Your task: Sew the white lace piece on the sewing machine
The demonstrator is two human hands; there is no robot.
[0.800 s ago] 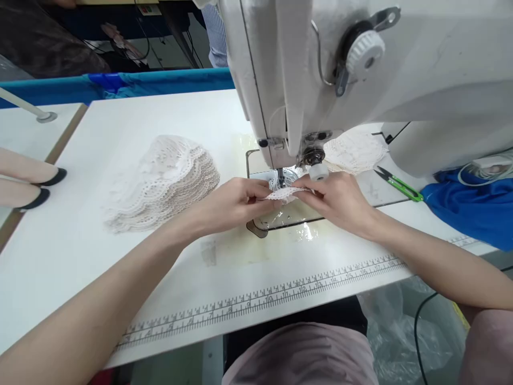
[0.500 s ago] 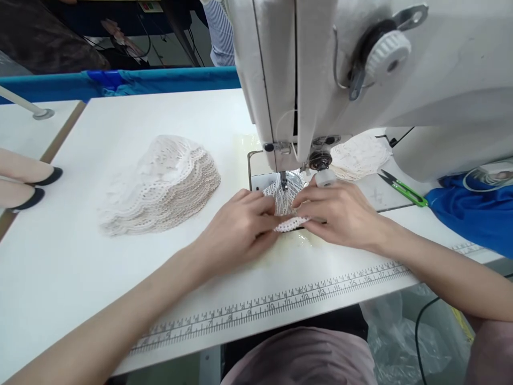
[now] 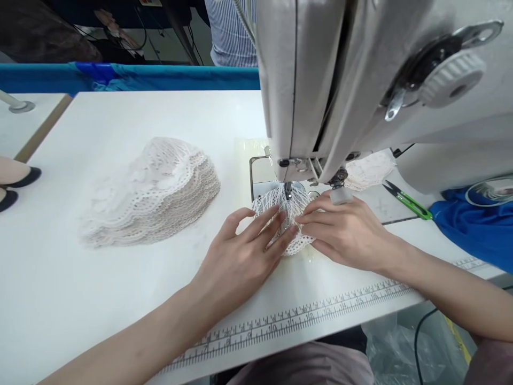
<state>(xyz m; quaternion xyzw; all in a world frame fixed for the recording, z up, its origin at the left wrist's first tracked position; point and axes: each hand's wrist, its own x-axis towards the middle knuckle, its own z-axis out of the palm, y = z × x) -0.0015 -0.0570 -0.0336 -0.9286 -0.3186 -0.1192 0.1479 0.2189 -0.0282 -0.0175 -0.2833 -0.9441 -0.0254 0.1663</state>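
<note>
A white lace piece (image 3: 297, 246) lies under the presser foot (image 3: 287, 191) of the sewing machine (image 3: 304, 91). My left hand (image 3: 242, 256) rests on the lace from the left, fingers spread and laid flat over it. On the other side, my right hand (image 3: 348, 232) pinches the lace's right edge, its fingers close together and the thumb low. Part of the lace is hidden under both hands. Left of the machine is a stack of similar lace pieces (image 3: 172, 198), fanned out in layers.
Green-handled thread snips (image 3: 409, 200) lie right of the machine, beside blue cloth (image 3: 465, 227). More white lace (image 3: 368, 170) sits behind my right hand. A printed ruler (image 3: 276, 326) runs along the table's front edge. A person in a striped shirt (image 3: 230, 35) is beyond the table.
My left hand has opened from a pinch and spread flat over the lace. The lace, folded near its front edge before, now lies flatter. The view has shifted slightly.
</note>
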